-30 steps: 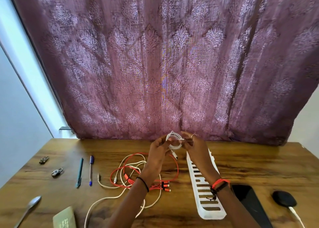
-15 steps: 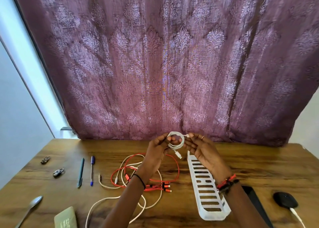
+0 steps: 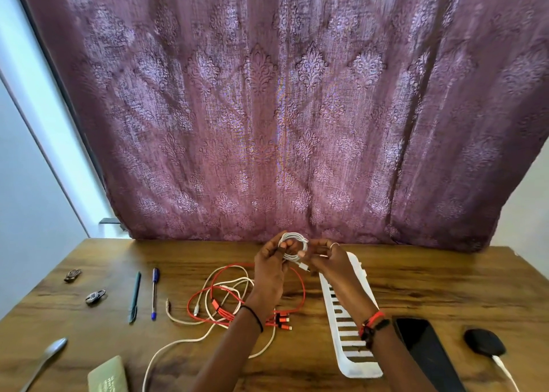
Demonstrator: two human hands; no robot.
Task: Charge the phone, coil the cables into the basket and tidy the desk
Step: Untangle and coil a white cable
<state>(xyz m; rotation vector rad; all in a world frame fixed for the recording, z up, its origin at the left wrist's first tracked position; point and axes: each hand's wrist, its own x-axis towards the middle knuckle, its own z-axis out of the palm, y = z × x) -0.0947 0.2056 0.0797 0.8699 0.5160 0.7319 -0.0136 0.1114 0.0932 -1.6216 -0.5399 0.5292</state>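
Above the far side of the desk (image 3: 445, 287), my left hand (image 3: 269, 270) curls round a small white coil (image 3: 292, 245) while my right hand (image 3: 332, 265) pinches its plug end (image 3: 304, 266). One cable nearly wound; the basket (image 3: 355, 371) looks empty, red cables (image 3: 225, 305) lie tangled, the phone (image 3: 421, 341) seems unplugged

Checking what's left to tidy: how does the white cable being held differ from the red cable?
The white cable is wound into a small tight coil; the red cable sprawls in loose loops. The white cable is held up by the left hand and right hand; the red cable lies on the desk among other white leads. Neither is in the basket.
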